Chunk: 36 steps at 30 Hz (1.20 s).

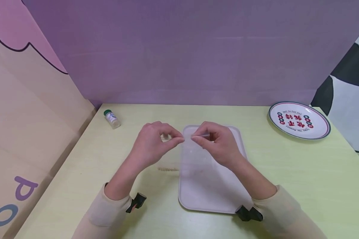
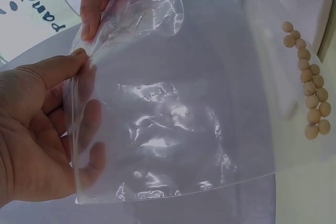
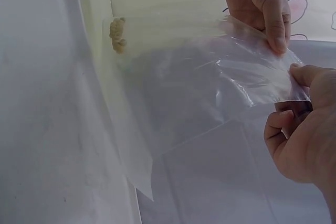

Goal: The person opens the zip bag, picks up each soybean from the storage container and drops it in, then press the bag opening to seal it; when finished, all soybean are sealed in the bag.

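A clear plastic bag [image 2: 173, 103] hangs between both hands, almost invisible from the head. Along its bottom sits a cluster of round, pale tan beans [image 2: 310, 85], also faintly showing in the head view [image 1: 168, 169]. With thumb and fingers, my left hand [image 1: 155, 141] pinches the bag's top edge. Close to it, my right hand [image 1: 219, 142] pinches the same edge, the two thumbs almost meeting. In the left wrist view, some left fingers show through the film. A white tray [image 1: 209, 189] lies below the bag and the right hand.
A small clear bottle [image 1: 112, 119] with a green cap and a label lies at the table's back left. At the back right is an oval white plate [image 1: 300, 121] with red characters. Walls stand behind and beside the pale yellow table [image 1: 62, 189].
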Motion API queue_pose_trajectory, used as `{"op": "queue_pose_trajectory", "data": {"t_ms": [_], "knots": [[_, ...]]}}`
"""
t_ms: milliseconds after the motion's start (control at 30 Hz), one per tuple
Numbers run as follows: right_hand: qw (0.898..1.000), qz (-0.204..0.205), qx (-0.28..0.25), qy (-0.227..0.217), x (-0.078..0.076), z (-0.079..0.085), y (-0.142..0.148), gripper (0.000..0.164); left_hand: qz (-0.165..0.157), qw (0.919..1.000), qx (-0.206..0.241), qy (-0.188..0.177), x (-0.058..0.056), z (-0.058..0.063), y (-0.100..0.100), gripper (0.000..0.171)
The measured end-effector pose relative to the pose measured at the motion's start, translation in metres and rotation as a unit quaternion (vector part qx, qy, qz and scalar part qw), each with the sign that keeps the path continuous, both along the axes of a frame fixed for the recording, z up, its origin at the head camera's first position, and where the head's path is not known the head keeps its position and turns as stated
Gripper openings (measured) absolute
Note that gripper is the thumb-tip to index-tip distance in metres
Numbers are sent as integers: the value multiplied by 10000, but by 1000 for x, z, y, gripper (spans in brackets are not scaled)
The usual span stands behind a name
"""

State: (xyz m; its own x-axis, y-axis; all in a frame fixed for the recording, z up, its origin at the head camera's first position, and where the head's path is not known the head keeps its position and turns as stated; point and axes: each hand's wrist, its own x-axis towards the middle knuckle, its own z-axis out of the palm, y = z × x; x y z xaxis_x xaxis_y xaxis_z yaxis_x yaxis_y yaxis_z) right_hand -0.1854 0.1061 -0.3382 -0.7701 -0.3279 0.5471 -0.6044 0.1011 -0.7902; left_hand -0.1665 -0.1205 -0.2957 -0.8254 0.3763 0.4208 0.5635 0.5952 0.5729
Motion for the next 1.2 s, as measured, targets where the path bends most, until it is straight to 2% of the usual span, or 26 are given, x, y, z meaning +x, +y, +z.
{"op": "queue_pose_trajectory", "data": {"t_ms": [167,433,733,1000,1200], "knots": [[10000,12,-40,55,-1,2,1,17,1,9999,96,-95,0,1,-1,7],[9998,49,-138,126,-3,5,3,18,183,9978,234,-586,0,4,-3,7],[9997,-196,-148,-40,-6,7,8,16,386,9949,370,-851,-2,5,-8,6],[9990,-292,-328,-32,-5,11,14,15,419,9946,526,-789,-1,8,-13,4],[9991,-177,-389,-54,0,15,17,15,336,9958,587,-612,1,11,-12,4]]}}
